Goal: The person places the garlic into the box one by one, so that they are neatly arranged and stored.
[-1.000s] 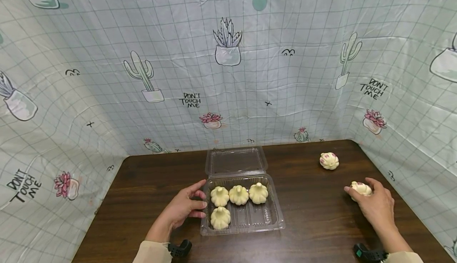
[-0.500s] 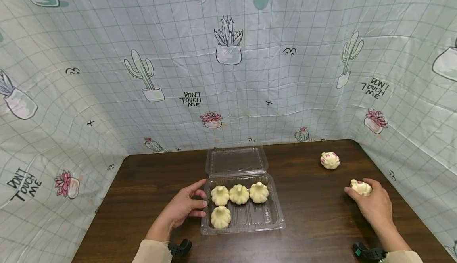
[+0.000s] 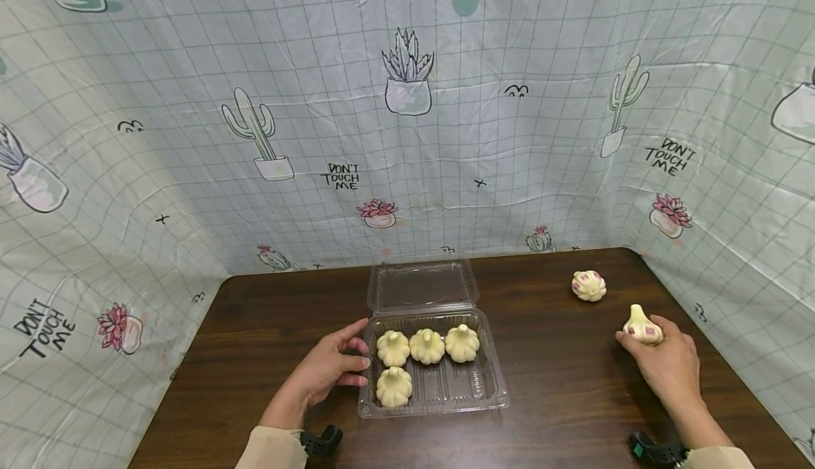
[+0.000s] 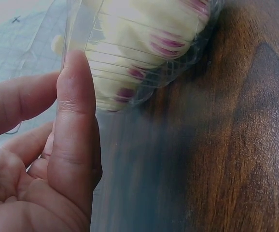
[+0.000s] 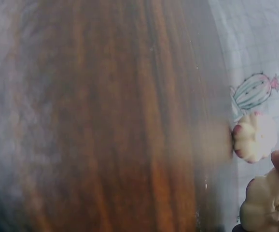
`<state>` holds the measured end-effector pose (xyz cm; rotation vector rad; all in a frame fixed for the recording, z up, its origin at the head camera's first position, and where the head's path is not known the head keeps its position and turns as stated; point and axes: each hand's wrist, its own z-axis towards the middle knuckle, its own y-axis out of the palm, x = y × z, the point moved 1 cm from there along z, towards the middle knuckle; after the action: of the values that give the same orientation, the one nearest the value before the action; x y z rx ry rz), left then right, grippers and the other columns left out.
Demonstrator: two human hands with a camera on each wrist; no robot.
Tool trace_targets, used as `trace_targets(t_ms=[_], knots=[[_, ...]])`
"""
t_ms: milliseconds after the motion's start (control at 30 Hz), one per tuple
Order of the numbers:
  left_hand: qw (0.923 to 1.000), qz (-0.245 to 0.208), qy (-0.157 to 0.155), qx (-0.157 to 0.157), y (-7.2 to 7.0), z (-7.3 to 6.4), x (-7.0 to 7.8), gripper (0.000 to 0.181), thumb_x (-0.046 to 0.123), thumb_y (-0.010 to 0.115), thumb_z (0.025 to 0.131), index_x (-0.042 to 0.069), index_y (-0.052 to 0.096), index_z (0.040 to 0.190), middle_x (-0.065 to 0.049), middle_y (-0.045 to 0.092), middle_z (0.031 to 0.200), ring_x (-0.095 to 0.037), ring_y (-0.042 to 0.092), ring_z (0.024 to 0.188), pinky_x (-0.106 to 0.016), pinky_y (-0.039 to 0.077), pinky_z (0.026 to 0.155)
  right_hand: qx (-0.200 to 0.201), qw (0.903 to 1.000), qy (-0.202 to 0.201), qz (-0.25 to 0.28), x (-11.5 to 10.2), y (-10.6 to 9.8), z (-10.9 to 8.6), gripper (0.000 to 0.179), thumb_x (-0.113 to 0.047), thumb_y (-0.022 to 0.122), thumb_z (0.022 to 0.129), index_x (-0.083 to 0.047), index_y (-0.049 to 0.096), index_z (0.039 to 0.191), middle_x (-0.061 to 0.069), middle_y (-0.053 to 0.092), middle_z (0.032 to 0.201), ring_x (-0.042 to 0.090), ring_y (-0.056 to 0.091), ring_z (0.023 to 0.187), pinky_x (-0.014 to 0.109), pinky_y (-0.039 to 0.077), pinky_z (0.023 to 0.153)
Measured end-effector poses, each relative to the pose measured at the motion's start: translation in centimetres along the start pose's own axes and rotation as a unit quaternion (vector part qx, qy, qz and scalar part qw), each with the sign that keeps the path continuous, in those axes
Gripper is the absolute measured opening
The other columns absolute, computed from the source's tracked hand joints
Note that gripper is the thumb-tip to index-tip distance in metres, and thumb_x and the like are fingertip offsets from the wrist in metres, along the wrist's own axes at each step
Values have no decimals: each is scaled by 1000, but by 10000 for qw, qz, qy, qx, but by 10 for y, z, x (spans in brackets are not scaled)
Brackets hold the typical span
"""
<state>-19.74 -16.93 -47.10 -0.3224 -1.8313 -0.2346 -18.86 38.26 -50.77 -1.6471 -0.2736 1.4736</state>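
Note:
In the head view my right hand (image 3: 671,370) grips a cream garlic bulb (image 3: 642,330) with purple patches between thumb and fingers, its stem pointing up. The held bulb (image 5: 260,203) shows at the lower right corner of the right wrist view, partly cut off. My left hand (image 3: 327,368) touches the left side of a clear plastic clamshell box (image 3: 439,408) with fairly straight fingers. Inside the box sit several garlic bulbs (image 3: 426,346), a row along the back and one at front left. In the left wrist view the fingers (image 4: 73,125) lie against the box wall.
Another purple-patched garlic bulb (image 3: 588,286) lies on the dark wooden table (image 3: 541,356) near its back right corner. The box's lid (image 3: 422,286) is folded back toward the wall. A cactus-print curtain (image 3: 407,158) encloses the table's back and sides.
The garlic bulb in my right hand has turned from lying sideways to stem up. My left hand and the box hold still.

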Motion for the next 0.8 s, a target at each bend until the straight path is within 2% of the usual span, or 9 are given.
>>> trace_targets(t_ms=[100,267,500,667,800], knots=[[10000,-2,-5,-1,0,0,0,81,-8,65,97,7,29,167,-14,50,115,-17,57,80,-28,64,67,41,10000,-38,11,-1,-1,-1,75,-34,73,95,12,46,148,40,52,133,55,42,122,63,39,92],[10000,8,-9,20,-1,0,-1,82,-9,66,97,7,29,167,-13,51,114,-17,58,80,-29,64,67,123,9997,57,192,-4,-1,-3,72,-32,74,93,10,48,146,36,50,127,49,46,115,51,39,79],[10000,-16,-17,24,-1,0,-1,81,-8,66,97,8,29,167,-13,51,114,-17,58,80,-29,64,67,128,9992,-46,364,-6,0,-7,82,-40,73,95,3,40,157,36,46,141,58,39,127,61,35,91],[10000,-42,-25,26,0,0,0,81,-9,66,97,8,29,167,-12,51,113,-17,58,80,-28,64,67,68,9995,-108,294,-8,-1,-7,84,-33,70,95,1,33,163,39,42,143,54,42,124,54,37,84],[10000,-51,-24,32,0,0,0,81,-9,66,97,7,29,167,-12,51,112,-17,58,80,-28,64,68,108,9994,-10,330,-10,-1,-8,80,-26,71,93,6,38,158,38,41,142,51,44,122,53,38,86]])
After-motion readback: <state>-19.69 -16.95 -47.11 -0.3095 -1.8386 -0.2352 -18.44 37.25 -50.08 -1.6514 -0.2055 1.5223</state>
